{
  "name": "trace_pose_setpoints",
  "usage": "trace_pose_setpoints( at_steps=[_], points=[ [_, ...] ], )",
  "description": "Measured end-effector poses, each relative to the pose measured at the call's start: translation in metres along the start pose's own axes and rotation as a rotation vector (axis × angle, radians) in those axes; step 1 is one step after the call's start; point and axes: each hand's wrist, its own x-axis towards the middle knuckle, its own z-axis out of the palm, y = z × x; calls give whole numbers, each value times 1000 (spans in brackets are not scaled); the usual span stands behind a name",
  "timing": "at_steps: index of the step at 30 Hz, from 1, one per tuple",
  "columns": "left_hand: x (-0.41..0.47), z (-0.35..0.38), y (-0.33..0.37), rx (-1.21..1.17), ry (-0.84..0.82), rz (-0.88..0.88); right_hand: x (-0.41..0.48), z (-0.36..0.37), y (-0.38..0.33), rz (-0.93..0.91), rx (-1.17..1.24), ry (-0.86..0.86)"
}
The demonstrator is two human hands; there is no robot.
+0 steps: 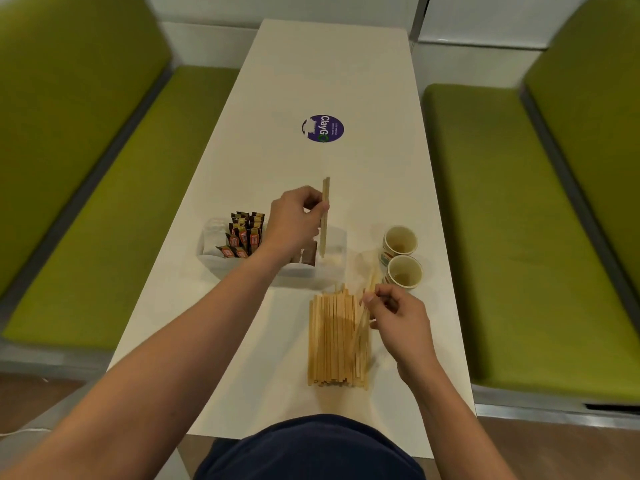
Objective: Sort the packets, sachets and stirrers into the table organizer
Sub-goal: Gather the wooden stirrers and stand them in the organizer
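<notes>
A clear plastic organizer stands mid-table. Its left part holds several brown and orange sachets, and a brown packet leans near the middle. My left hand hovers over the organizer's right part, pinching a wooden stirrer held upright with its lower end inside. A pile of several wooden stirrers lies on the table nearer me. My right hand sits at the pile's right edge, fingers closed on a stirrer tilted up off the pile.
Two small paper cups stand right of the organizer, close to my right hand. A round purple sticker lies further up the white table. Green bench seats flank both sides.
</notes>
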Motion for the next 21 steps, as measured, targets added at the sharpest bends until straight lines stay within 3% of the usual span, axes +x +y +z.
trace_pose_setpoints(
  at_steps=[6,10,21],
  points=[
    [2,19,-29,287,-3,-18,23,6,-56,-203,170,106],
    [1,26,-40,336,41,-11,65,23,-82,-287,193,200],
    [0,30,-45,346,81,-16,117,68,-61,-96,-114,125]
  ],
)
